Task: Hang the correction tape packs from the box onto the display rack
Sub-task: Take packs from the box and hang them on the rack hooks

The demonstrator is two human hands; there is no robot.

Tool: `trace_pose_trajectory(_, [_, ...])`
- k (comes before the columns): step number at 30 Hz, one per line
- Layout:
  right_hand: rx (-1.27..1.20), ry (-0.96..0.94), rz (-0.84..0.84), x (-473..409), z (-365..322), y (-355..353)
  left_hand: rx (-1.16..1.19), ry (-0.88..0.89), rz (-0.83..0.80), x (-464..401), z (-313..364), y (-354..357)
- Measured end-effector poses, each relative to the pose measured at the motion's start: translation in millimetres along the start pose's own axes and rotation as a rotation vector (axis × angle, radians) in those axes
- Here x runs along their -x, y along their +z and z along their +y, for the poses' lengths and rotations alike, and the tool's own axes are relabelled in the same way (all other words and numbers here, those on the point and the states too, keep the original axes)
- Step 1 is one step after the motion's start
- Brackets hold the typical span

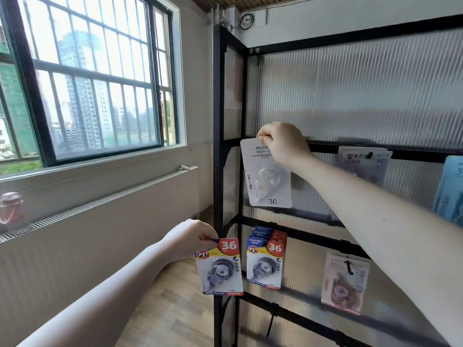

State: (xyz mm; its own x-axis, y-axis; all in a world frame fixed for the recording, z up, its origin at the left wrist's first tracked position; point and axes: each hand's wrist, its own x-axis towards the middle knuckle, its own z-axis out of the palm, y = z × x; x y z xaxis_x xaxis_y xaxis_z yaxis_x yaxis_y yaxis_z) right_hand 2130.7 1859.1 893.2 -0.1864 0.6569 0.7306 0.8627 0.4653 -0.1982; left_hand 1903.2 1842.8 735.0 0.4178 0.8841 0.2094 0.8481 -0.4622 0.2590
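My right hand (284, 142) pinches the top of a white correction tape pack (269, 181) against the upper crossbar of the black display rack (218, 171). The pack hangs down flat, marked 36. My left hand (193, 237) pinches the top corner of a blue, yellow and red pack (220, 267) just left of the rack's front post. Several matching packs (265, 260) hang on a lower hook. A pink pack (344, 283) hangs on a hook to their right. The box is out of view.
A grey pack (362, 162) and a blue pack (449, 194) hang at the right on the upper bar. A ribbed translucent panel backs the rack. A barred window (87, 83) and a long radiator cover (100, 204) fill the left; wood floor lies below.
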Motion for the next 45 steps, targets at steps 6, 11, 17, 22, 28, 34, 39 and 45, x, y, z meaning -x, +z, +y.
trace_pose_trajectory(6, [0.008, -0.025, -0.032, -6.3, 11.1, 13.3, 0.005, 0.006, -0.028, -10.9, -4.1, 16.0])
trace_pose_trajectory(11, [-0.008, -0.057, 0.019, -13.0, 16.0, 19.0, 0.034, 0.004, -0.040, -21.3, -6.4, 27.7])
trace_pose_trajectory(17, [-0.025, -0.076, 0.084, -19.4, 29.6, 15.4, 0.030, 0.033, -0.069, -35.2, -5.1, 39.7])
trace_pose_trajectory(22, [-0.076, -0.097, 0.038, -19.7, 38.4, 17.7, 0.035, 0.072, -0.054, -48.5, -1.2, 47.3])
trace_pose_trajectory(28, [-0.111, -0.132, 0.018, -21.5, 46.0, 20.8, 0.040, 0.096, -0.070, -59.7, 5.2, 56.8])
trace_pose_trajectory(34, [-0.116, -0.131, 0.009, -19.3, 54.1, 26.4, 0.049, 0.136, -0.068, -65.7, 14.2, 61.2])
trace_pose_trajectory(39, [-0.016, -0.116, 0.014, -16.8, 62.9, 35.5, 0.042, 0.153, -0.073, -67.0, 16.9, 63.3])
trace_pose_trajectory(45, [0.164, -0.103, 0.045, -15.9, 60.7, 36.6, 0.053, 0.159, -0.079, -62.6, 21.8, 62.1])
